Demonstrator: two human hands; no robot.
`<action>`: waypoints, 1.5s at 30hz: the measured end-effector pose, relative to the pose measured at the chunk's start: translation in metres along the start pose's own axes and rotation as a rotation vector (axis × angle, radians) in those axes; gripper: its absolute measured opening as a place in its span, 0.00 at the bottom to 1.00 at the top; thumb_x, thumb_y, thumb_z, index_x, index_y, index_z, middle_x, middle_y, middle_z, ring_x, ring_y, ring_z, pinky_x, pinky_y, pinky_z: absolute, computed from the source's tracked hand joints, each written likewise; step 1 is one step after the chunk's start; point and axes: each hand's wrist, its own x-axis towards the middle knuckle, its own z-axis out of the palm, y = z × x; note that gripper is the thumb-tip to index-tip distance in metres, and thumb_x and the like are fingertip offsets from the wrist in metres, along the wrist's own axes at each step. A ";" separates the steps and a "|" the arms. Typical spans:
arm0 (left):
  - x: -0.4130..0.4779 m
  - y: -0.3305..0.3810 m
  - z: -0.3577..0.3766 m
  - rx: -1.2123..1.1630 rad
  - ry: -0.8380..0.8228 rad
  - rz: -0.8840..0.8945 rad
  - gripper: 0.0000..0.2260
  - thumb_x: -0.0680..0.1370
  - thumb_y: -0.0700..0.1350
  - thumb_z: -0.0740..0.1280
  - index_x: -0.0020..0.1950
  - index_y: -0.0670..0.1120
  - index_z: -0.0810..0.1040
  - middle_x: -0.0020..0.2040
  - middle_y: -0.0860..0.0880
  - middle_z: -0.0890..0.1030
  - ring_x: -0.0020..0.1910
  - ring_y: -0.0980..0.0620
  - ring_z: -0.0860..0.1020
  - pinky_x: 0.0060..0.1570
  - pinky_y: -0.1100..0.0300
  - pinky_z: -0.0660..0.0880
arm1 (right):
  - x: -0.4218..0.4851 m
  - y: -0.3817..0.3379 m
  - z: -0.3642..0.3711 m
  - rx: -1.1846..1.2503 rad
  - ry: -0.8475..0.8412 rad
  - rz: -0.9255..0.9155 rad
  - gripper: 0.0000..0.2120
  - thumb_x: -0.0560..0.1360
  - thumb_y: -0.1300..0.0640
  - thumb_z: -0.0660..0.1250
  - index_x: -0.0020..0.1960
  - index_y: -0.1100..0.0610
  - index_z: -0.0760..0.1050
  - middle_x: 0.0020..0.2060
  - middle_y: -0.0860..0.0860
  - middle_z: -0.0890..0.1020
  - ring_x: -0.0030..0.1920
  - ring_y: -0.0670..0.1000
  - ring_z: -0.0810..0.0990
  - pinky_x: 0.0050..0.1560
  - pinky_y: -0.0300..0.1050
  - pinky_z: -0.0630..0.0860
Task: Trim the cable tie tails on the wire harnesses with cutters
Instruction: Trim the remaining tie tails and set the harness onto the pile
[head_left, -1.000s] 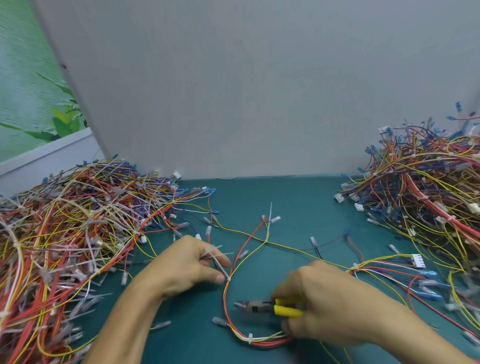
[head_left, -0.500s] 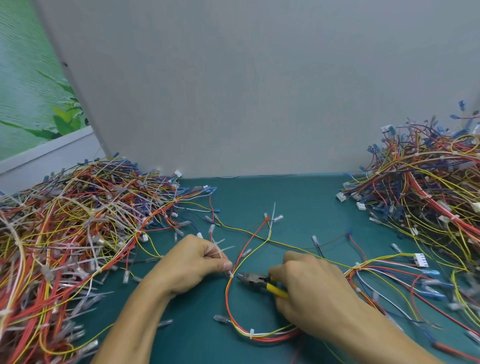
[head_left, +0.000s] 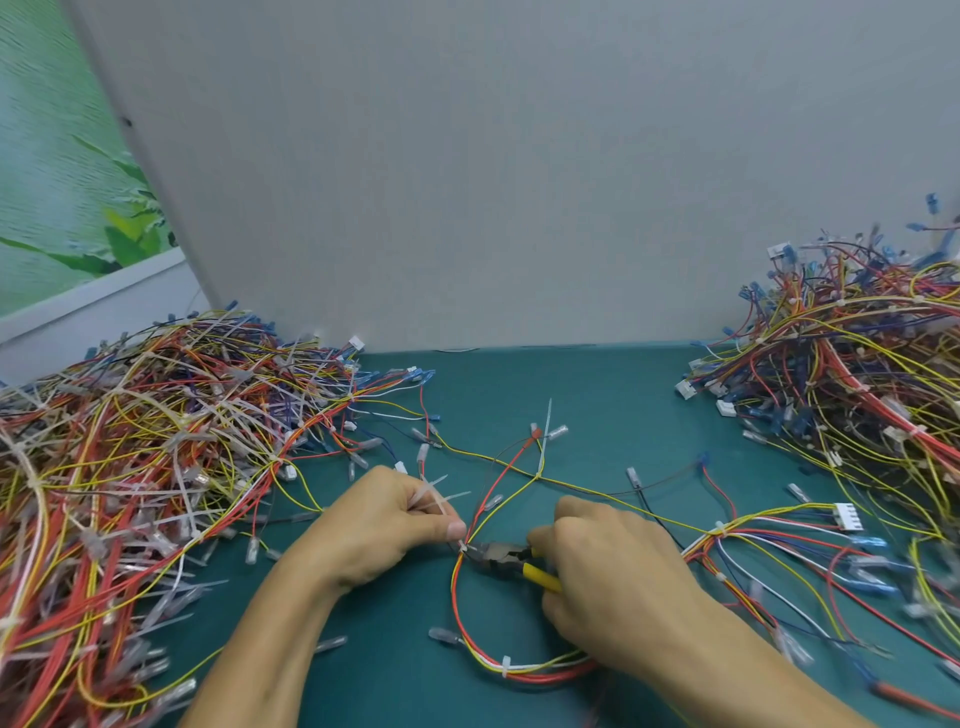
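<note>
Cable tie tail (head_left: 461, 544) on wire harness (head_left: 456, 597) at middle of teal tabletop (head_left: 545, 384), just beside left thumb tip and touching nose of cutters (head_left: 498, 556). Left hand (head_left: 379, 530) with fingers (head_left: 447, 529) curled, pinching harness at that tie and clutching several clear tails (head_left: 436, 493) that fan out of grip. Right hand (head_left: 608, 566) wrapped round yellow handles (head_left: 540, 574), fingers closed on them; cutter blades too small to tell whether apart or together. Another tie (head_left: 545, 431) with long tail upright further back on same harness. Tangled heap of harnesses (head_left: 156, 441) at left, second heap (head_left: 857, 374) at right, grey partition (head_left: 467, 182) behind.
</note>
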 end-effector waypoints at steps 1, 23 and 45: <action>0.000 0.000 0.000 -0.007 -0.002 0.001 0.10 0.72 0.44 0.75 0.31 0.53 0.81 0.26 0.59 0.78 0.26 0.66 0.70 0.29 0.73 0.65 | 0.001 0.000 0.000 -0.003 -0.001 -0.003 0.07 0.74 0.53 0.61 0.50 0.52 0.74 0.42 0.49 0.65 0.51 0.59 0.76 0.39 0.46 0.63; 0.000 0.001 0.001 -0.023 0.005 -0.008 0.07 0.72 0.44 0.75 0.33 0.51 0.82 0.28 0.57 0.80 0.28 0.65 0.72 0.32 0.72 0.66 | 0.003 0.001 0.003 0.003 0.013 0.005 0.08 0.73 0.53 0.62 0.52 0.51 0.74 0.41 0.50 0.63 0.50 0.58 0.76 0.38 0.46 0.61; -0.001 0.002 0.001 -0.030 -0.001 -0.012 0.08 0.72 0.43 0.74 0.32 0.51 0.82 0.26 0.58 0.78 0.25 0.66 0.71 0.29 0.74 0.64 | 0.004 -0.001 0.004 -0.066 0.006 -0.050 0.09 0.75 0.55 0.61 0.54 0.52 0.75 0.42 0.49 0.66 0.50 0.60 0.76 0.29 0.45 0.54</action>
